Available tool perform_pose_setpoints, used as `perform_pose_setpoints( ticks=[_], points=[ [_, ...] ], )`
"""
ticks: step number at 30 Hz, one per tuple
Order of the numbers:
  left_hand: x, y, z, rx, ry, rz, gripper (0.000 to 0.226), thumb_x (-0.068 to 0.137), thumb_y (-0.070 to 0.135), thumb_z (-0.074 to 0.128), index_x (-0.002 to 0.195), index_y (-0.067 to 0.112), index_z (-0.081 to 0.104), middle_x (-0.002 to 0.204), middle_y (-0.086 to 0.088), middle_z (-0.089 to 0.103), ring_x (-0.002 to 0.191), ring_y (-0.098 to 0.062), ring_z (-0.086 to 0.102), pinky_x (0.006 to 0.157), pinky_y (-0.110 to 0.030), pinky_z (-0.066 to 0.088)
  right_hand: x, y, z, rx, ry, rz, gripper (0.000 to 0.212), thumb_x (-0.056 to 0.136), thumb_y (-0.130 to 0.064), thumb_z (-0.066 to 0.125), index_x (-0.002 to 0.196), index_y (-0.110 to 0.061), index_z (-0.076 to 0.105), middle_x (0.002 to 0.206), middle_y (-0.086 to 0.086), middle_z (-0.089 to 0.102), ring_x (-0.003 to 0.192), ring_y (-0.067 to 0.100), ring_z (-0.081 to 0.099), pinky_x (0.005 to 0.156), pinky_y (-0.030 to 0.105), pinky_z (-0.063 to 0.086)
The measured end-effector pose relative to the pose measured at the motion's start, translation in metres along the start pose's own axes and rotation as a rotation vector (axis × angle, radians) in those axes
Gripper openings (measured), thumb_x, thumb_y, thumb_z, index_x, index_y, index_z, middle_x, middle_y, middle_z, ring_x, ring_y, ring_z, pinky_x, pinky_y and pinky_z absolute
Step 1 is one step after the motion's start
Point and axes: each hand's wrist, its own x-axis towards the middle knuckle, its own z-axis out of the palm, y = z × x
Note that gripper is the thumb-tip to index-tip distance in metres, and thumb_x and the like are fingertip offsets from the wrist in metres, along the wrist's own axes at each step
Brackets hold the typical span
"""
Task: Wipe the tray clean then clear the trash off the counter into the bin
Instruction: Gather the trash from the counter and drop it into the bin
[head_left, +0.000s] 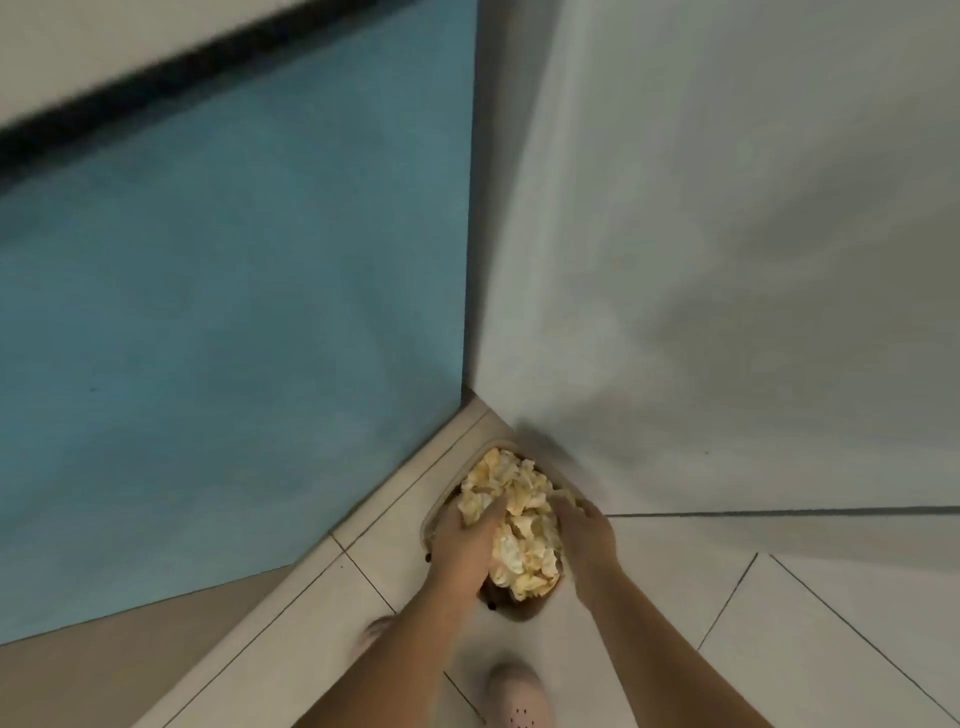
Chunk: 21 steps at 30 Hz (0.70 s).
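The bin (434, 514) is found toward 6 o'clock, set in the wall corner and heaped with crumpled paper (522, 525). The left hand (464, 543) is pressed on the heap at its 8 o'clock, fingers fairly straight. The right hand (587, 535) is placed at its 3 o'clock with fingers bent; whether anything is gripped cannot be told.

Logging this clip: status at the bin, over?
Left hand flat on crumpled paper trash, right hand at its edge, grip unclear. Bin in floor corner, heaped full. Nothing in the way.
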Motion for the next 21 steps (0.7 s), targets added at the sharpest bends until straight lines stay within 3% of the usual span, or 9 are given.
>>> perform_pose_setpoints(
  ticks=[2,3,5,6,9,12,14,17,21],
  points=[
    [0.028,-0.036,0.008,0.159,0.020,0.169,0.037,0.086,0.037,0.064,0.118,0.022,0.055,0.113,0.002,0.062,0.107,-0.016,0.059,0.093,-0.034,0.051,0.033,0.017,0.009,-0.052,0.039,-0.017,0.044,0.084,-0.043,0.054,0.125,-0.026,0.056,0.123,-0.001,0.059,0.111,0.026,0.056,0.098,0.042,0.046],
    [0.036,-0.052,0.011,0.261,0.025,0.278,0.038,0.085,0.044,0.060,0.117,0.023,0.051,0.114,0.004,0.059,0.107,-0.011,0.057,0.092,-0.027,0.050,0.046,0.024,0.014,-0.084,0.028,-0.037,0.049,0.086,-0.046,0.050,0.131,-0.028,0.052,0.129,-0.001,0.055,0.116,0.026,0.053,0.101,0.043,0.044],
    [0.044,-0.080,0.015,0.495,-0.008,0.450,0.050,0.082,0.062,0.045,0.115,0.025,0.043,0.117,0.004,0.048,0.105,-0.003,0.051,0.087,-0.011,0.045,0.064,0.035,0.020,-0.127,0.005,-0.057,0.050,0.091,-0.042,0.042,0.137,-0.024,0.045,0.134,-0.002,0.050,0.120,0.027,0.049,0.102,0.039,0.041],
    [0.049,-0.093,0.016,0.604,-0.031,0.507,0.057,0.082,0.069,0.035,0.117,0.024,0.041,0.120,0.004,0.042,0.106,-0.002,0.048,0.088,-0.010,0.044,0.071,0.040,0.022,-0.136,0.010,-0.045,0.048,0.094,-0.037,0.039,0.139,-0.019,0.043,0.134,-0.001,0.048,0.121,0.027,0.048,0.101,0.037,0.040],
    [0.066,-0.126,0.013,1.000,-0.058,0.668,0.059,0.091,0.060,0.026,0.133,0.019,0.034,0.132,-0.007,0.040,0.125,-0.020,0.042,0.105,-0.035,0.040,0.081,0.053,0.025,-0.231,0.065,-0.123,0.048,0.097,-0.034,0.032,0.139,-0.015,0.044,0.140,0.010,0.046,0.127,0.028,0.043,0.109,0.040,0.034],
    [0.081,-0.138,0.010,1.460,-0.084,0.684,0.064,0.087,0.043,0.037,0.141,0.009,0.030,0.133,-0.019,0.051,0.128,-0.036,0.045,0.105,-0.053,0.031,0.080,0.057,0.022,-0.300,0.044,-0.175,0.050,0.097,-0.038,0.033,0.139,-0.014,0.044,0.141,0.008,0.046,0.129,0.027,0.043,0.110,0.043,0.034],
    [0.082,-0.137,0.011,1.555,-0.097,0.668,0.061,0.086,0.045,0.034,0.135,0.008,0.034,0.132,-0.021,0.054,0.127,-0.037,0.046,0.103,-0.057,0.028,0.078,0.055,0.015,-0.274,0.006,-0.142,0.050,0.097,-0.039,0.036,0.141,-0.016,0.041,0.142,0.005,0.046,0.129,0.026,0.043,0.109,0.042,0.034],
    [0.074,-0.129,0.012,1.567,-0.109,0.665,0.067,0.087,0.057,0.031,0.136,0.011,0.036,0.139,-0.017,0.048,0.133,-0.036,0.039,0.112,-0.055,0.026,0.068,0.055,0.002,-0.288,-0.038,-0.133,0.051,0.097,-0.039,0.034,0.145,-0.021,0.033,0.146,0.002,0.040,0.132,0.025,0.040,0.111,0.040,0.032],
    [0.053,-0.118,0.007,1.449,-0.080,0.783,0.077,0.089,0.064,0.032,0.151,0.020,0.015,0.157,-0.006,0.016,0.144,-0.029,0.011,0.112,-0.052,0.006,0.048,0.063,-0.013,-0.399,-0.071,-0.371,0.052,0.095,-0.032,0.033,0.147,-0.025,0.028,0.152,-0.002,0.030,0.137,0.020,0.033,0.112,0.037,0.031]
  ],
)
